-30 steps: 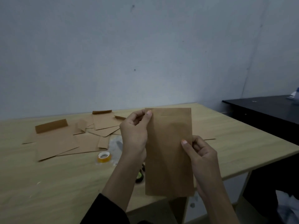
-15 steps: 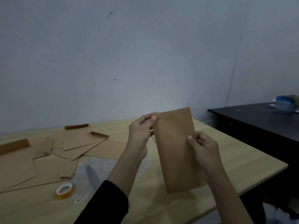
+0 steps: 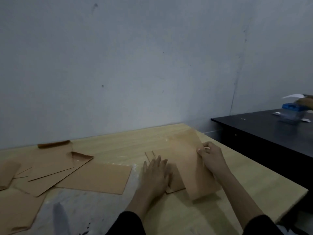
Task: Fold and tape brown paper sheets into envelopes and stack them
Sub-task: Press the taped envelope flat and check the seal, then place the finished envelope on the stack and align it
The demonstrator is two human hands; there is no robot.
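Note:
A folded brown paper envelope (image 3: 189, 160) lies low over the right part of the light wooden table (image 3: 118, 146), tilted to the right. My right hand (image 3: 211, 156) pinches its right edge between thumb and fingers. My left hand (image 3: 155, 172) lies flat, fingers straight, on the stack of brown envelopes (image 3: 176, 182) beneath it. The envelope in my right hand overlaps this stack. Its lower end sits near the table's front edge.
Several brown paper sheets and part-folded envelopes (image 3: 55, 170) are spread over the left half of the table. A clear plastic sheet (image 3: 81, 206) lies at the front. A black desk (image 3: 271, 131) with a blue object (image 3: 291, 106) stands to the right.
Both hands came down from holding the envelope upright in the air. The left hand let go and now presses flat on the stack; the right hand brought the envelope down onto it.

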